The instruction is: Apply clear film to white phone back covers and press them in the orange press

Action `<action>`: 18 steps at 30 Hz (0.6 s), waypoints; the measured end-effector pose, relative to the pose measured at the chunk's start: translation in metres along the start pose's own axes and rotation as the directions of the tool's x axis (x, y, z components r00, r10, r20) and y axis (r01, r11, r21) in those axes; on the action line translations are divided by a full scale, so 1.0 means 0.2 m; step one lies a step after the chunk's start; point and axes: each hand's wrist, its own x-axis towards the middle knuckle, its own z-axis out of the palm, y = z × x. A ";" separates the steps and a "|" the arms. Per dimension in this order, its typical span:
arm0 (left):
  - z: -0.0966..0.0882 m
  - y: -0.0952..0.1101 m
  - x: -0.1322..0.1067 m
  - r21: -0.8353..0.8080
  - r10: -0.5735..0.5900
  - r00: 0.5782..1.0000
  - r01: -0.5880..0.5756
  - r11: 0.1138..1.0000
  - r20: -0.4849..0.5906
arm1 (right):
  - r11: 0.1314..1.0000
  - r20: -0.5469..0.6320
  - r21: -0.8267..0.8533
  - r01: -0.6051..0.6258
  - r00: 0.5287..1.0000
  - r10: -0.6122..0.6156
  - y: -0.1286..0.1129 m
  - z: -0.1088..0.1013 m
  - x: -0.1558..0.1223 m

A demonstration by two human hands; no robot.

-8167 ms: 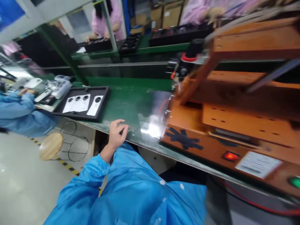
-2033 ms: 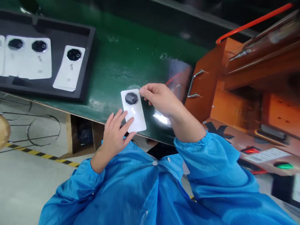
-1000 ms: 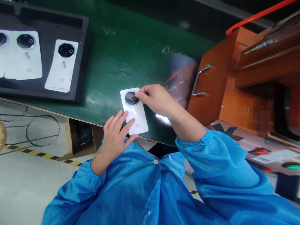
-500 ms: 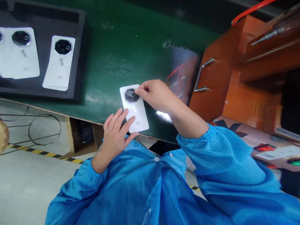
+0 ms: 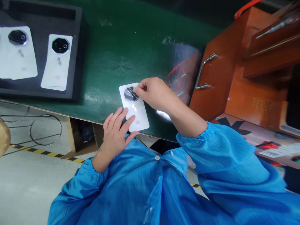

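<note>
A white phone back cover (image 5: 137,111) with a dark octagonal camera ring (image 5: 130,93) lies at the near edge of the green bench (image 5: 117,53). My left hand (image 5: 116,132) rests on its lower end, fingers stretched flat and holding it down. My right hand (image 5: 153,93) is pinched at the camera ring's right side; what the fingertips pinch is too small to make out. Both arms wear blue sleeves.
A black foam tray (image 5: 77,56) at the left holds more white covers (image 5: 56,62). An orange machine (image 5: 234,72) with a metal handle (image 5: 205,70) stands at the right, a clear plastic bag (image 5: 185,68) against it. A wire stool frame (image 5: 44,129) stands below on the floor.
Since half a second ago my hands have hardly moved; the right pinch stays at the camera ring. Earlier, the cover was brought onto the bench edge, where only my left hand rested before.
</note>
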 end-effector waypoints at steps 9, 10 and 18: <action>0.00 0.00 0.00 -0.012 -0.015 1.000 0.016 1.000 0.005 | 0.999 -0.086 -0.051 -0.006 0.996 0.002 -0.01 0.04 0.00; 0.00 0.00 0.00 -0.008 -0.014 1.000 0.014 1.000 0.006 | 0.998 -0.090 -0.060 -0.015 0.996 0.010 -0.02 0.04 0.00; 0.00 0.00 0.00 -0.011 -0.009 1.000 0.009 1.000 0.011 | 0.995 -0.085 -0.098 0.031 0.996 -0.040 0.02 0.02 0.03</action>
